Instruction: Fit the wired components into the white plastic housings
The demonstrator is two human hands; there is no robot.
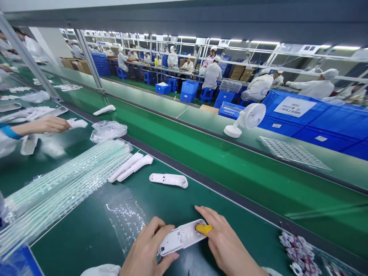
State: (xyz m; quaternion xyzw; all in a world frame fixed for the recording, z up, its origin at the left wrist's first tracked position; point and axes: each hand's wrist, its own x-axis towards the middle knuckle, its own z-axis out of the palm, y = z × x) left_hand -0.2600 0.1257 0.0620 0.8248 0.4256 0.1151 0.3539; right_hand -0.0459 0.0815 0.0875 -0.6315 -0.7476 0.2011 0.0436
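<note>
White shell (182, 237) — a long, thin-walled plastic housing half, inner face up, round opening at its right end. It lies tilted on the green worktop (86, 245), bridging the two hands.

The left hand (149, 249) closes on the shell's left end, fingers (156, 230) curled over the far edge and thumb at the near edge. The right hand (227, 245) takes the right end: the digit wearing a yellow finger cot (204, 229) presses into the round opening, while the forefinger lies stretched along the far edge.

Handling, as a judgement: light and stiff, smooth enough to slip, with thin rims and moulded inner details that could crack or mark. The long side edges look like the safest place to hold it — not the open inner face.

Beyond the left fingers lies a sheet of bubble wrap (126, 218), and further out a second shell (169, 179) and two white handle pieces (130, 168). Well to the left of them is a bundle of long wrapped strips (66, 184). Beside the right hand, at the worktop's edge, sits a heap of small wired parts (299, 253). Past the fingertips runs the green conveyor belt (230, 165), with a small white fan (250, 117) behind it. Far left, a co-worker's hand (50, 124) rests on another white piece.
</note>
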